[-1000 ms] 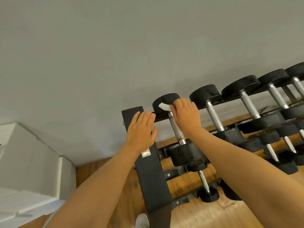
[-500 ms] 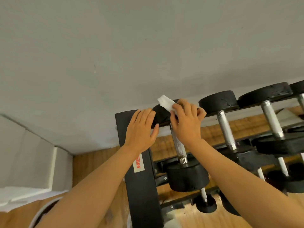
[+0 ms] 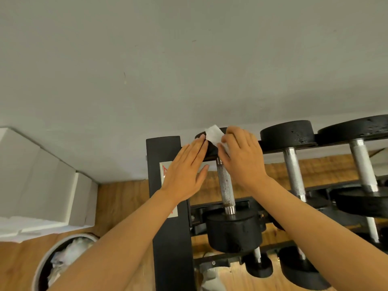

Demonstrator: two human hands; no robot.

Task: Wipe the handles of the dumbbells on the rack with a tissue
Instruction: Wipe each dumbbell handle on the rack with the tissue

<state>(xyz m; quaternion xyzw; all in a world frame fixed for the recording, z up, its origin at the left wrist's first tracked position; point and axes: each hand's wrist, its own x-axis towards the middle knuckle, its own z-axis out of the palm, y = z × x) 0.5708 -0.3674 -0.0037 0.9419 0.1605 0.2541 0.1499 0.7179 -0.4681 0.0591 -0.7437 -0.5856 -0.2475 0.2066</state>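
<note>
Head camera: a person stood over a black dumbbell rack set against a grey wall, both bare arms reaching forward. The right hand pinched a white tissue between curled fingers and thumb at the far end of the nearest dumbbell's handle, where the knurled steel met the far weight head. The left hand lay flat, fingers straight and together, its fingertips touching that far head and gripping nothing. The handle ran toward the camera to the near weight head, which rested on the rack's front rail. Dark specks showed along the lower stretch of the knurling.

Two more dumbbells sat to the right on the same tier, with smaller ones on the tier below. A round bin holding crumpled white paper stood on the wooden floor at lower left, beside white boxes.

The tissue looked thin and limp, likely to tear or shed on the rough knurling, so it would want wrapping around the bar and drawing along with moderate pressure. The dumbbell appeared heavy and stiff, unlikely to shift under a wipe; steadying it by the head seemed sensible, leaving the handle free.
</note>
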